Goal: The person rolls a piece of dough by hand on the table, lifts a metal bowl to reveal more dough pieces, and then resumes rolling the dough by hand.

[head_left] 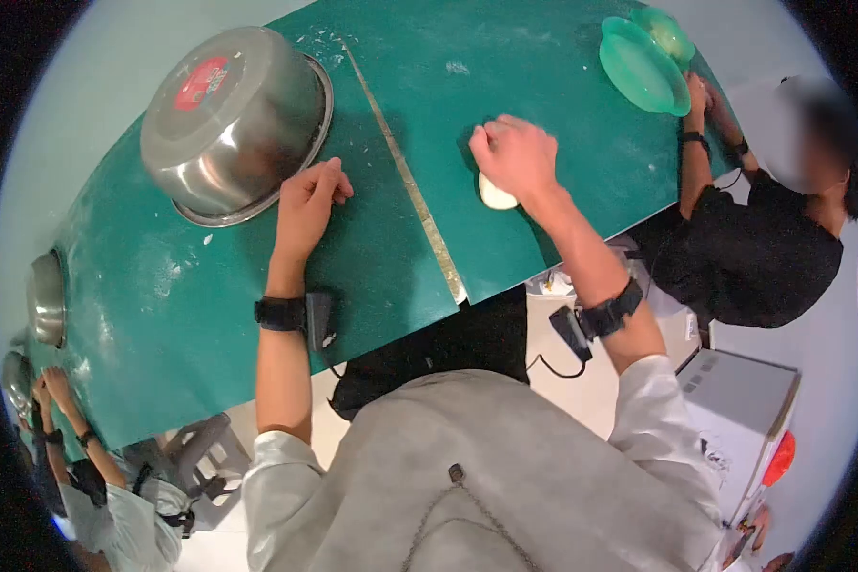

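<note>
Curled fingers close my right hand [520,157] over a smooth, pale piece of dough [496,194] on the green table [381,257]. The dough's near end shows below the palm; the rest is hidden under the hand. To the left, my left hand [310,205] is loosely closed above the table, thumb against the curled fingers, with nothing visible in it. It overlaps the rim of a large steel basin [238,124] that lies upside down, a red label on its base.
A strip of tape [400,172] crosses the table between my hands. At the right, a person in black [753,248] reaches toward green plastic bowls [639,67]. Smaller steel bowls [46,300] stand far left, near another person's hands [55,391]. White powder marks the tabletop.
</note>
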`<state>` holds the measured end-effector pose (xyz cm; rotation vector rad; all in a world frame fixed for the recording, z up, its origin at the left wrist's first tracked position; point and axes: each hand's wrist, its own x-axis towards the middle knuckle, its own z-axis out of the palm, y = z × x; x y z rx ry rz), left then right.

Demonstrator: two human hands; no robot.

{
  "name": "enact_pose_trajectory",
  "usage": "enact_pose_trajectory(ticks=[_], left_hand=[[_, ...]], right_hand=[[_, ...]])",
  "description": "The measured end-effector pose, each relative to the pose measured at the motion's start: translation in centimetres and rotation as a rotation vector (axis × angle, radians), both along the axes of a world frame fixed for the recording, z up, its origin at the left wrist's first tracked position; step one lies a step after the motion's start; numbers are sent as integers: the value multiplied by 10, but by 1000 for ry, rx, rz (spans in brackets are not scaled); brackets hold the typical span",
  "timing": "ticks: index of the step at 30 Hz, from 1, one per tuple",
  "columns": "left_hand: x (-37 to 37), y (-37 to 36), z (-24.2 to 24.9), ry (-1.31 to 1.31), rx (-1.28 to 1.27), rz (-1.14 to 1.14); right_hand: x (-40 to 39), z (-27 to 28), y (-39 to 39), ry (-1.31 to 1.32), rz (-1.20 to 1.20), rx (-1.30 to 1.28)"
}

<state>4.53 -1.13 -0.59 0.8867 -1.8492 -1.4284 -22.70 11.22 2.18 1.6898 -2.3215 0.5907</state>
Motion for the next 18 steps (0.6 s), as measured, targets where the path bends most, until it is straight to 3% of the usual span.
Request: enact_pose_trajectory(ticks=[4,9,14,18], left_hand=[[2,-9,-8,31,27,-68],[-1,-2,1,20,-22,-41],[2,-1,-1,34,-5,-15],[1,-1,-1,39,11,-17]], right_hand=[[-5,0,-26,123,32,-19],[-7,-5,-16,319,164,-311],[12,-6,25,157,270,-478],[23,-2,64,-23,379,-459]])
